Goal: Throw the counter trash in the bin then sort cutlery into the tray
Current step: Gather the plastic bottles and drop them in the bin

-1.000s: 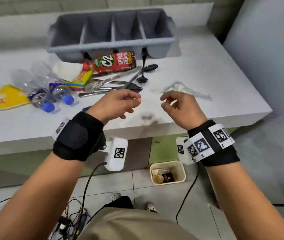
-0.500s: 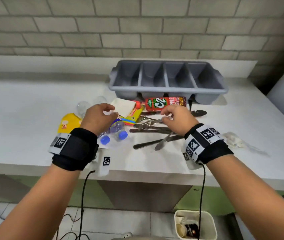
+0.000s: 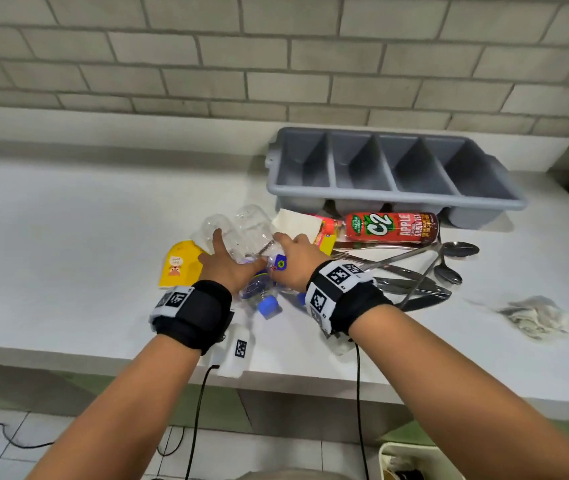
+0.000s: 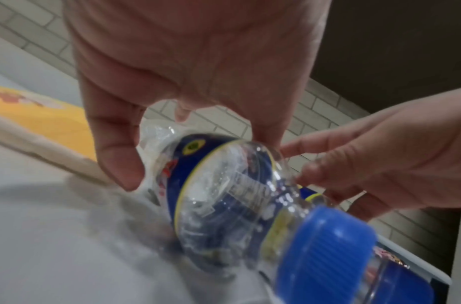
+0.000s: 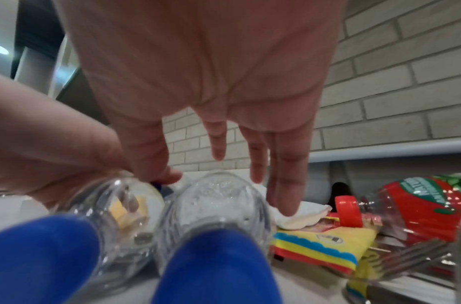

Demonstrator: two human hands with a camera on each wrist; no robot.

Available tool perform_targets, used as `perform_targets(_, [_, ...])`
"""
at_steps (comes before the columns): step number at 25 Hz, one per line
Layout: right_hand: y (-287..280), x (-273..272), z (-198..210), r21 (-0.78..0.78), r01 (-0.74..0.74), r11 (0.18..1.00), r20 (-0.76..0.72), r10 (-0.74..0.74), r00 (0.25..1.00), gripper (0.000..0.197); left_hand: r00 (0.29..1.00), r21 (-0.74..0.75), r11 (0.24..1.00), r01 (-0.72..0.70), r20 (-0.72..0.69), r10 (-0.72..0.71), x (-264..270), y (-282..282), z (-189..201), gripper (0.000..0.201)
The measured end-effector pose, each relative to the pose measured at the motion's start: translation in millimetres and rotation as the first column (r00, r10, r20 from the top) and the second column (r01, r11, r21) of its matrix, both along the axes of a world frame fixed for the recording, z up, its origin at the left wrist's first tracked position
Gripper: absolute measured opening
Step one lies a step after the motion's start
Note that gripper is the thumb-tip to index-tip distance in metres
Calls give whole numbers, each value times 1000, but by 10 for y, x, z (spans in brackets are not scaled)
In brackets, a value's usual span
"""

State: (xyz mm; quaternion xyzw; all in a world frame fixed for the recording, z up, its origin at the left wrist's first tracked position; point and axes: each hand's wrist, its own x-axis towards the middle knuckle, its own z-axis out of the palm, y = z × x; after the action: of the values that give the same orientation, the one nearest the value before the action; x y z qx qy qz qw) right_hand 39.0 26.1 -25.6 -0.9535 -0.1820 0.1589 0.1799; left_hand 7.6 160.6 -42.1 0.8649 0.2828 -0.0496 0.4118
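Observation:
Two clear plastic bottles with blue caps lie side by side on the white counter. My left hand wraps thumb and fingers round the left bottle. My right hand hovers over the right bottle with straight fingers spread either side of it, the tips near a white napkin. A red C2 bottle, a yellow wrapper and a striped yellow packet lie around them. Several forks, knives and spoons are piled at the right. The grey tray behind has bare compartments.
A crumpled clear wrapper lies near the counter's right end. A cream bin stands on the floor below the counter's front edge. A brick wall runs behind the counter. Cables hang from both wrists.
Both hands moved forward from the counter's edge onto the two clear bottles. The left hand has closed round the left bottle, and the right hand swung left from the cutlery.

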Motion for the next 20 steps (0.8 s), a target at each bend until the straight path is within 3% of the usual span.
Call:
perform_targets(3, [60,34,-116,-54,34,998,-29,-36,999,76,999,-50,999,-12,50,14,63,65,-100,109])
perform_targets(7, [86,18,-169,2,66,998,-23,-66,998,78,995,-97,995,-11,97,21,84,168,-101,104])
perform_targets(12, [-115,-105,18,233,112,966,8,-117,993,82,964,-135,991,-11,264,47,-17,155,151,101])
perform_targets(16, [-618,-334,125,573,183,799,70,-271,960,83,903,-212,974,83,430,17,-175,-270,453,82])
perform_targets(20, [-1351,-749,76,756,204,622,124,-442,888,85,842,-238,928,286,526,-124,-409,-911,573,82])
